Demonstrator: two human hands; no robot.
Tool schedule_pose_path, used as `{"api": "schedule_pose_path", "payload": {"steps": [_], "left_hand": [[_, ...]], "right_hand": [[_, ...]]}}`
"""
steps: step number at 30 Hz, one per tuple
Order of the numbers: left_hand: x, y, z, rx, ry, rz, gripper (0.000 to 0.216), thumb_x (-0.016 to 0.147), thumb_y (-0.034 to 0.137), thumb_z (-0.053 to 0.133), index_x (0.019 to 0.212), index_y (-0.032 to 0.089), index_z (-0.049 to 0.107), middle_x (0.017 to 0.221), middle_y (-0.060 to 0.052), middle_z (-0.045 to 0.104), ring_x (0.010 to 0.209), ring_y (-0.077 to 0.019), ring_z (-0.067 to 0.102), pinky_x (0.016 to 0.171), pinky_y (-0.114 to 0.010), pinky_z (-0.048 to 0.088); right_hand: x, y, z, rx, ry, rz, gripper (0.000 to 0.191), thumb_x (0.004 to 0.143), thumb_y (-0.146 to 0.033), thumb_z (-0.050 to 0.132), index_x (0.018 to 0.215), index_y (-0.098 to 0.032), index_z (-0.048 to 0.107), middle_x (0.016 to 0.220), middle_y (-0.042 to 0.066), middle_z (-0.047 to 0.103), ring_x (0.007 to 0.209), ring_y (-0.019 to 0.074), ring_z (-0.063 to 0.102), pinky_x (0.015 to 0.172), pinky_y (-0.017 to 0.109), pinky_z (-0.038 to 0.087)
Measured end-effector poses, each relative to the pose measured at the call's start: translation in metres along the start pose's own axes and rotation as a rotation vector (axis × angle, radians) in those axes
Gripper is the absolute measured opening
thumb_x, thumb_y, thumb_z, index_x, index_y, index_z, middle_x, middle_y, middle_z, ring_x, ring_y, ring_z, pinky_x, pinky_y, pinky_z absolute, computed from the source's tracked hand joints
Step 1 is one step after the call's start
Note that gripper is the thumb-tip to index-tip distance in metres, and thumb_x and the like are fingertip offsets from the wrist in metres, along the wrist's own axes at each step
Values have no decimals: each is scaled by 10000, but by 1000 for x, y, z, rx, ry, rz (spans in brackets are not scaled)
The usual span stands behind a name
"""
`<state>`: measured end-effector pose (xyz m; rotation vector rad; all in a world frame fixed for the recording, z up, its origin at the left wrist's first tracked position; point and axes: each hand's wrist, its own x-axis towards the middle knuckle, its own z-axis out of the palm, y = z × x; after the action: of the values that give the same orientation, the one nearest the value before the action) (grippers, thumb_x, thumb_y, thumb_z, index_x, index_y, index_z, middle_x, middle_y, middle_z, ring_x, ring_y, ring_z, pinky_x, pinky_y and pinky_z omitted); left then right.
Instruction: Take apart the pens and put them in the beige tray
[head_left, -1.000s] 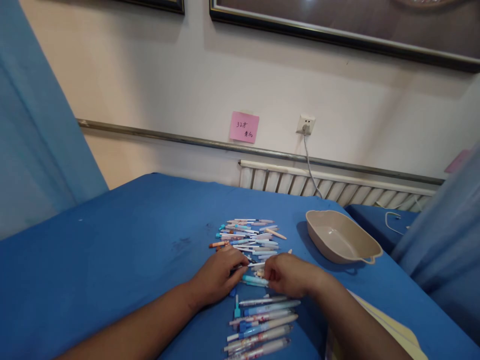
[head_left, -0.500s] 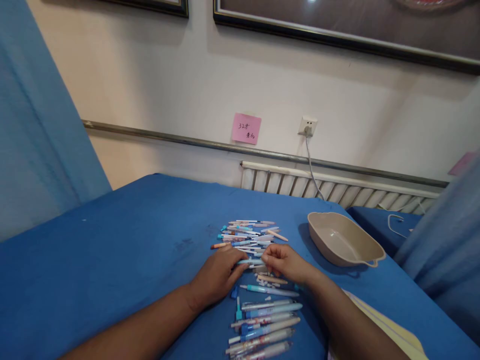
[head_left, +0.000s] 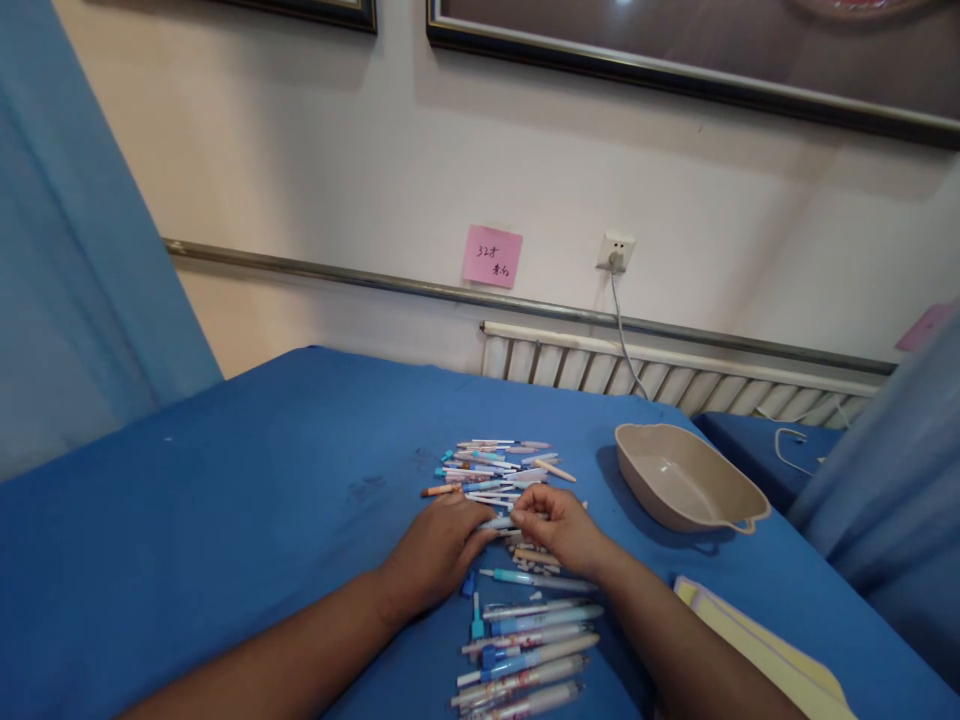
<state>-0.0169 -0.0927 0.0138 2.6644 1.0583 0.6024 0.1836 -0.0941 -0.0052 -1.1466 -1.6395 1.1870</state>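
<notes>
My left hand (head_left: 439,540) rests on the blue cloth with thumb and fingers closed on the left part of a light blue pen (head_left: 493,523). My right hand (head_left: 562,528) is pinched just over the same pen. A small pale bit shows at its fingertips, too small to name. Beyond both hands lies a loose heap of pen parts (head_left: 487,470), thin white refills among them. Below the hands, small white pieces (head_left: 544,568) lie by a beige pen barrel. Nearer me is a teal-gripped pen (head_left: 525,578), then a row of several pens (head_left: 536,655).
A beige plastic basin (head_left: 675,480) stands on the blue-covered table (head_left: 262,520) at the right. A folded yellow cloth (head_left: 757,640) lies beside my right forearm. Along the wall are a radiator (head_left: 570,365), a metal rail (head_left: 375,283) and a plugged-in cable (head_left: 622,330). Blue curtains (head_left: 90,250) hang at the sides.
My right hand has shifted slightly left along the pen, closer to my left hand. My left hand keeps its hold and has hardly moved.
</notes>
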Motion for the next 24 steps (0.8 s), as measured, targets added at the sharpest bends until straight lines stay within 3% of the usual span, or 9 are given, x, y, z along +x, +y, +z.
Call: {"api": "schedule_pose_path", "payload": {"steps": [5, 9, 11, 13, 17, 21, 24], "left_hand": [[2, -1, 0, -48, 5, -42, 281, 922, 350, 368, 899, 203, 606, 859, -37, 639, 810, -186, 553, 714, -269, 402], [2, -3, 2, -56, 12, -42, 256, 916, 338, 384, 917, 203, 601, 898, -41, 638, 838, -185, 547, 737, -269, 404], [2, -3, 2, -56, 8, -51, 243, 914, 334, 390, 934, 206, 596, 914, -42, 637, 850, -188, 546, 741, -271, 405], [2, -4, 1, -51, 0, -69, 240, 912, 336, 393, 924, 204, 594, 899, -42, 634, 845, -191, 547, 736, -273, 404], [3, -5, -1, -45, -9, -86, 243, 914, 335, 385, 908, 199, 587, 885, -38, 629, 838, -192, 547, 730, -274, 402], [4, -3, -2, -35, -29, -76, 226, 910, 319, 396, 886, 194, 584, 870, -38, 626, 835, -192, 545, 729, -273, 399], [4, -3, -2, -25, -28, -83, 227, 912, 322, 393, 889, 196, 580, 877, -36, 629, 841, -190, 548, 731, -273, 398]], "right_hand": [[2, 4, -1, 91, 32, -50, 350, 669, -454, 668, 865, -203, 522, 740, -25, 551, 635, 112, 514, 575, 220, 404], [2, 7, 1, 75, -22, 65, 361, 793, -542, 479, 865, -191, 526, 589, -40, 522, 450, 91, 454, 444, 210, 354], [3, 7, 1, 60, 15, 61, 347, 805, -526, 460, 824, -187, 534, 534, -51, 484, 420, 85, 421, 426, 207, 337], [3, 6, 1, 76, 91, -2, 291, 746, -458, 567, 860, -193, 537, 611, -40, 513, 503, 94, 472, 479, 208, 378], [4, 6, -2, 112, 146, -56, 384, 656, -361, 668, 973, -198, 523, 863, 4, 563, 717, 127, 550, 604, 226, 433], [5, 11, -2, 61, 115, 42, 271, 802, -436, 485, 809, -172, 545, 582, -33, 498, 498, 103, 476, 489, 223, 385], [5, 13, -1, 38, 169, -38, 230, 749, -366, 571, 889, -185, 547, 704, -8, 557, 594, 117, 515, 539, 226, 404]]}}
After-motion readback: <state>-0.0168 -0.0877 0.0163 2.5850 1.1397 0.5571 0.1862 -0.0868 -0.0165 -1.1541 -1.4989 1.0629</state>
